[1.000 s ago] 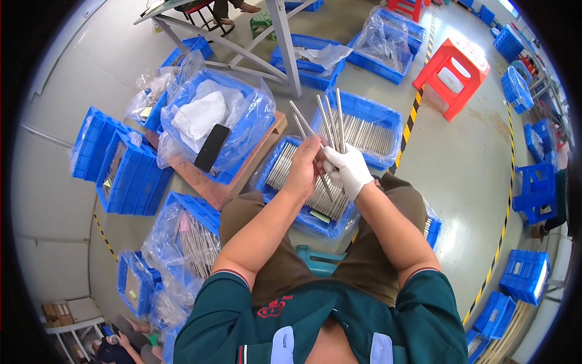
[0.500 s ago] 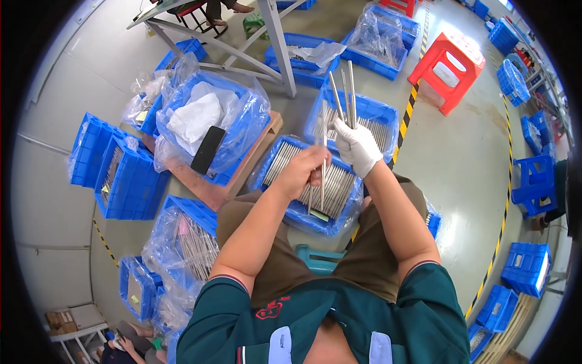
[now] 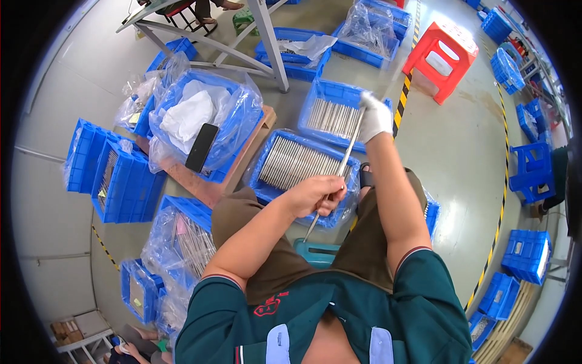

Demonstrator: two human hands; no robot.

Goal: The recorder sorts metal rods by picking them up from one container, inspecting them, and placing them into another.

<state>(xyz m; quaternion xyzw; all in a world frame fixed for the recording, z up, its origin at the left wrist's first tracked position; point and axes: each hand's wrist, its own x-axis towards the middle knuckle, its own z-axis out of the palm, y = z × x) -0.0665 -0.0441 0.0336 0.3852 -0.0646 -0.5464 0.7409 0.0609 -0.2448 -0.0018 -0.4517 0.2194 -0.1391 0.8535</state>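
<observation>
- Lining the large blue crate (image 3: pixel 235 130) is clear plastic; the crate rests on a wooden pallet (image 3: pixel 207 192), likely to keep it off the floor (image 3: pixel 454 151), with white wrapping (image 3: pixel 188 115) bunched inside.
- The near crate (image 3: pixel 265 190) carries a row of metal rods (image 3: pixel 297 164) reaching its upper left corner; they lie parallel, presumably so they stay orderly and easy to pick up.
- Just beyond its upper right edge stands the far crate (image 3: pixel 337 91), rods arranged similarly, seemingly kept within arm's reach.
- The held rod (image 3: pixel 350 150) slants across the near crate's right edge, lower end over the teal stool (image 3: pixel 318 255); whether another lines up with it, I cannot tell.
- Both hands grasp it: the bare left hand (image 3: pixel 321 194) curls round its lower part, the white-gloved right hand (image 3: pixel 377 118) closes near its upper end. Spaced apart, they probably steady its length.
- The black phone (image 3: pixel 202 147) lies at the large crate's lower edge, perhaps for handiness.
</observation>
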